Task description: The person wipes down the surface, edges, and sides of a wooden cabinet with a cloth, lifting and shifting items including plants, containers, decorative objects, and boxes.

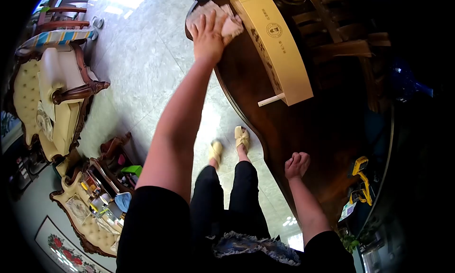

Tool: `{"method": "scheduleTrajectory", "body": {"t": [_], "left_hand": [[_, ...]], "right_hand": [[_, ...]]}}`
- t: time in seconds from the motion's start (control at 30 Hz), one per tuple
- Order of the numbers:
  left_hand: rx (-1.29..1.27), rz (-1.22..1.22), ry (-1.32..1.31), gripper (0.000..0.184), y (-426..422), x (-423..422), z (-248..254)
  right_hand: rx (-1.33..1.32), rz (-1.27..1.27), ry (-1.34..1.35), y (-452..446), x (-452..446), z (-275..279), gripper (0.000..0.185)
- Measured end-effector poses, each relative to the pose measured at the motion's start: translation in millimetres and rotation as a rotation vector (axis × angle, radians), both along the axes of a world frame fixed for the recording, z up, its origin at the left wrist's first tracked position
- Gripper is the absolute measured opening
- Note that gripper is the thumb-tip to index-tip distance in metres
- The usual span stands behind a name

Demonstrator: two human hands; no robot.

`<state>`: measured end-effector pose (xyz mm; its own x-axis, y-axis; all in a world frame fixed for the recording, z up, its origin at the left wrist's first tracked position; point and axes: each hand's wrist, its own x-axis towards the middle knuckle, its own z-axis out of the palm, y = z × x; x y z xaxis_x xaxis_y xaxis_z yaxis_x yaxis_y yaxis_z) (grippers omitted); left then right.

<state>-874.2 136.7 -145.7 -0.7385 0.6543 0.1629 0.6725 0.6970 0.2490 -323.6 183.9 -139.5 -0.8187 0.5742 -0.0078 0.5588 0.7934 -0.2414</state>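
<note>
My left hand (208,38) lies flat with its fingers spread, pressing a pinkish cloth (231,26) onto the far left end of a dark wooden table (246,74). Right beside the cloth stands a long gold box (275,41) with dark printing on it. A short white stick-like object (271,100) pokes out by the box's near end. Over the near part of the table, my right hand (297,165) is curled into a fist; whether anything is inside it cannot be seen.
A yellow-and-black device (360,178) sits at the table's right side. Beyond the box are wooden slats (332,22) and a blue glass object (407,81). Cream tufted armchairs (52,98) and a cluttered small table (102,192) stand left across the tiled floor (147,50).
</note>
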Motion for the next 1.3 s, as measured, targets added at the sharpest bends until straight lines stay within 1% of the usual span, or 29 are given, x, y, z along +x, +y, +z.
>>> {"method": "scheduleTrajectory", "body": {"t": [0.13, 0.2, 0.23, 0.27, 0.33, 0.43, 0.6, 0.67, 0.73, 0.8, 0.9, 0.93, 1.0, 1.03, 1.07, 1.1, 1.13, 1.2, 1.23, 1.27, 1.3], "left_hand": [[0.016, -0.007, 0.048, 0.068, 8, -57, -14], [-0.045, 0.034, 0.077, 0.073, 20, -69, 1], [-0.041, 0.076, -0.052, 0.072, 19, -82, -1], [-0.061, 0.07, -0.118, 0.076, 20, -91, 1], [0.02, 0.005, -0.022, 0.065, 8, -88, -5], [0.055, -0.091, 0.088, 0.06, -14, -71, -17], [0.044, -0.234, 0.011, 0.066, -54, -17, -4], [0.054, -0.303, -0.077, 0.073, -67, 14, 4], [0.11, -0.355, -0.202, 0.072, -79, 50, 6], [0.234, -0.323, -0.353, 0.061, -92, 115, 9], [0.332, -0.264, -0.415, 0.045, -99, 164, 15], [0.4, -0.234, -0.473, 0.043, -102, 177, 17], [0.439, -0.186, -0.569, 0.045, -114, 195, 13], [0.583, -0.106, -0.7, 0.041, -126, 204, 4], [0.555, 0.008, -1.069, 0.037, -137, 205, 11], [0.572, 0.08, -1.047, 0.036, -143, 214, 15], [0.591, 0.151, -1.025, 0.035, -129, 226, 44], [0.666, -0.115, -0.957, 0.033, -117, 255, 78], [0.503, -0.172, -1.03, 0.036, -120, 266, 85], [0.414, -0.337, -0.922, 0.037, -106, 272, 91], [0.368, -0.475, -0.792, 0.044, -89, 281, 95]], "right_hand": [[0.016, -0.008, 0.002, 0, 3, -3, 0.024], [0.014, -0.013, 0.002, -1, 6, -3, 0.025], [0.011, -0.009, -0.005, -1, 7, -2, 0.026], [0.013, -0.012, -0.009, -1, 4, -1, 0.026], [0.025, -0.03, 0.02, -2, 1, 4, 0.025], [-0.004, -0.048, 0.006, -2, -1, 4, 0.024], [-0.009, -0.067, 0.006, -3, -3, 7, 0.028], [0.032, -0.065, 0.021, -3, -6, 8, 0.029], [0.02, -0.073, 0.035, 1, -11, 9, 0.029], [0.009, -0.091, 0.042, -2, -6, 10, 0.03], [0.016, -0.108, 0.034, -4, -7, 10, 0.029], [0.016, -0.132, 0.033, -3, -9, 11, 0.029], [0.038, -0.134, 0.073, -4, -11, 14, 0.03], [0.03, -0.131, 0.07, -3, -9, 11, 0.028], [0.037, -0.153, 0.07, -3, -8, 10, 0.028], [0.017, -0.144, 0.071, -3, -7, 8, 0.027], [-0.001, -0.134, 0.074, -2, -7, 8, 0.026], [0.015, -0.151, 0.07, -4, -5, 8, 0.025], [0.013, -0.145, 0.088, -4, -4, 7, 0.026], [0.01, -0.138, 0.107, -4, -2, 4, 0.027], [-0.003, -0.144, 0.089, -6, -1, 3, 0.03]]}}
